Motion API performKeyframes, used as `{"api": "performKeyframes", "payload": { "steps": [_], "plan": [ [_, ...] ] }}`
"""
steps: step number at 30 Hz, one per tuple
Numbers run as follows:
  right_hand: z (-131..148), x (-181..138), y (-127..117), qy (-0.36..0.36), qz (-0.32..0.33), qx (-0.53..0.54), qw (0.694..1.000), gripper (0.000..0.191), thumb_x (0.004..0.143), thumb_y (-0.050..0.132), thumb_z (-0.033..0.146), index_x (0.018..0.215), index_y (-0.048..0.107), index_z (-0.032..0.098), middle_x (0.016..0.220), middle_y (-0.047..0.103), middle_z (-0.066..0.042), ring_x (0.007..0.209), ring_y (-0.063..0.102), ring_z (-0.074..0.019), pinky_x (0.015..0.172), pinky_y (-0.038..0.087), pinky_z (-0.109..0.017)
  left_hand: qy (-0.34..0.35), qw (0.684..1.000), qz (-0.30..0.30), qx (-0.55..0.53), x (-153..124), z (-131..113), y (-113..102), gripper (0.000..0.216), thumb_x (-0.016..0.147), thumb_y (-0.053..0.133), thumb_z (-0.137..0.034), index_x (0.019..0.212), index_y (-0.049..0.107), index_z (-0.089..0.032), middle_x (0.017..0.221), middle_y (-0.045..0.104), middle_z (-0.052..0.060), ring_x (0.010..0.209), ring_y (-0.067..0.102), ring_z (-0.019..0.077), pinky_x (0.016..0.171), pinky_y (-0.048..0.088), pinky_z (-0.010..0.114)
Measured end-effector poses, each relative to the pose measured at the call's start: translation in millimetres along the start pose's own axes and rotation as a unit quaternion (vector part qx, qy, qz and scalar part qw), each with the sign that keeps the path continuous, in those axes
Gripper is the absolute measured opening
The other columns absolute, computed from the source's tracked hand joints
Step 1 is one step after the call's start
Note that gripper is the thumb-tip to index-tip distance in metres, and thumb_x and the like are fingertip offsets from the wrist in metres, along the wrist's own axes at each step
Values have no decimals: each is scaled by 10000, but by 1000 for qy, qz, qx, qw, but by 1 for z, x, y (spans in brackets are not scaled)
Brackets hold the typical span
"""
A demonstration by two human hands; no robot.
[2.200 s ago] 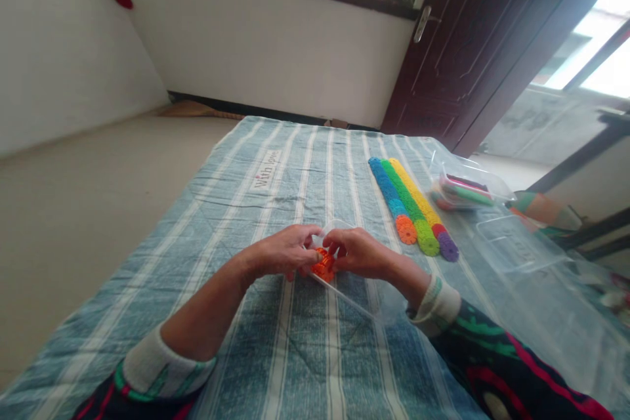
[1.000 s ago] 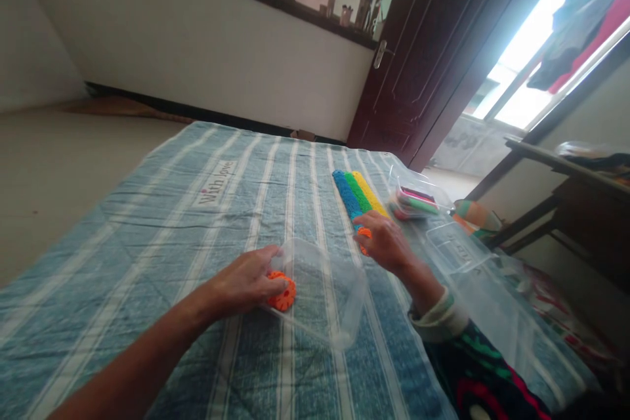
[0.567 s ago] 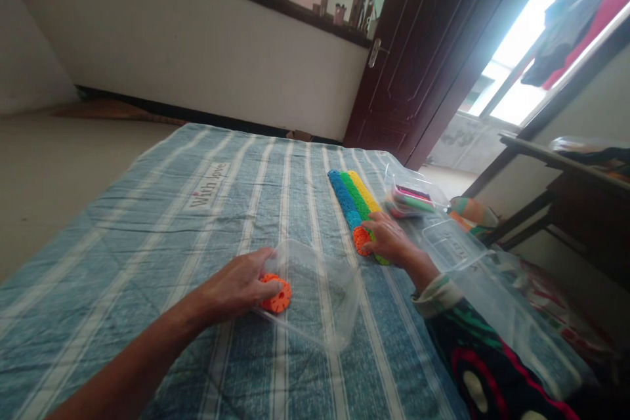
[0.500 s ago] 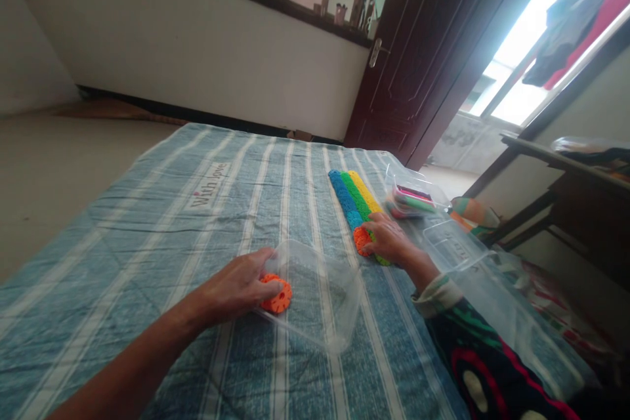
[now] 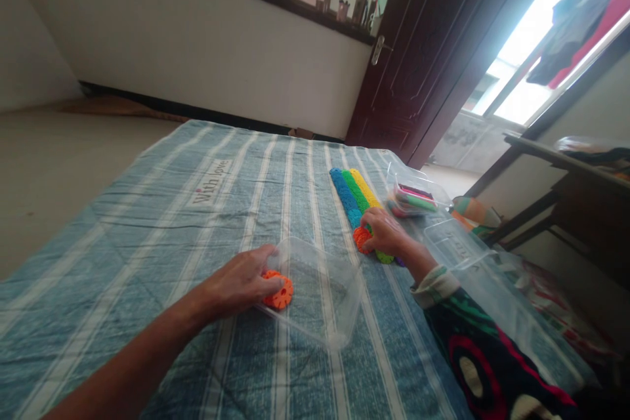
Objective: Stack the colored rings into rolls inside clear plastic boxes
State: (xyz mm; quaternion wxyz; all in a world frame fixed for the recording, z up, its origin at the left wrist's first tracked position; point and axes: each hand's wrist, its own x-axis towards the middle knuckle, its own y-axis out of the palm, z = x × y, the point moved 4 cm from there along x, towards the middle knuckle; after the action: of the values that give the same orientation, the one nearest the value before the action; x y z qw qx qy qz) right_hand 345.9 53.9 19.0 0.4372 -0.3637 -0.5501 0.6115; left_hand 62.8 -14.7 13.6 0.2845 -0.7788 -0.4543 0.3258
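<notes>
Orange notched plastic discs (image 5: 280,293) are pinched in my left hand (image 5: 239,282), the thumb across the front one. The hand is at the left rim of a clear plastic box (image 5: 339,315), which seems to have nothing in it. My right hand (image 5: 388,233) is closed with thumb and fingertips on another orange notched disc (image 5: 361,240). That disc lies at the near end of a row of blue discs (image 5: 344,193). Alongside run a green row (image 5: 358,190) and a yellow row (image 5: 364,187), their near parts partly covered by my right hand. A light green disc (image 5: 384,257) shows beneath it.
On the right of the striped bedspread (image 5: 221,354) stands a clear box with coloured pieces (image 5: 416,198). A clear lid (image 5: 455,243) lies nearer. Beyond the right edge is a dark wooden desk (image 5: 585,203); a brown door (image 5: 418,46) stands behind.
My right hand has moved slightly over the near end of the rows, and a bit of purple now shows by its wrist. My left hand keeps the orange discs at the box rim.
</notes>
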Motion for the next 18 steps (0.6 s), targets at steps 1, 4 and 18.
{"api": "performKeyframes", "payload": {
  "steps": [1,4,18],
  "plan": [
    [4,-2,-1,-8,-4,-5,1000,322,651,751,195,953,644,159,1043,599,-77,1009,534,-220,829,408,-297,0,1000,0,0,0,-1,0,283,712,519,-392,904,525,-185,682,578,-16,638,548,188,572,364,286],
    [14,-7,-5,-17,2,-27,999,219,732,660,164,950,634,174,967,623,-67,945,549,-212,750,389,-280,-5,1000,-3,-1,-1,-3,-1,299,699,516,-393,912,537,-185,688,592,-11,642,556,194,578,368,289],
    [21,-9,-7,-5,83,-79,993,212,782,660,253,990,641,215,854,683,-59,772,617,-201,579,283,-268,-13,1000,-17,16,-3,-4,-1,349,657,519,-376,948,540,-184,685,563,-20,639,543,184,567,355,277]
  ]
}}
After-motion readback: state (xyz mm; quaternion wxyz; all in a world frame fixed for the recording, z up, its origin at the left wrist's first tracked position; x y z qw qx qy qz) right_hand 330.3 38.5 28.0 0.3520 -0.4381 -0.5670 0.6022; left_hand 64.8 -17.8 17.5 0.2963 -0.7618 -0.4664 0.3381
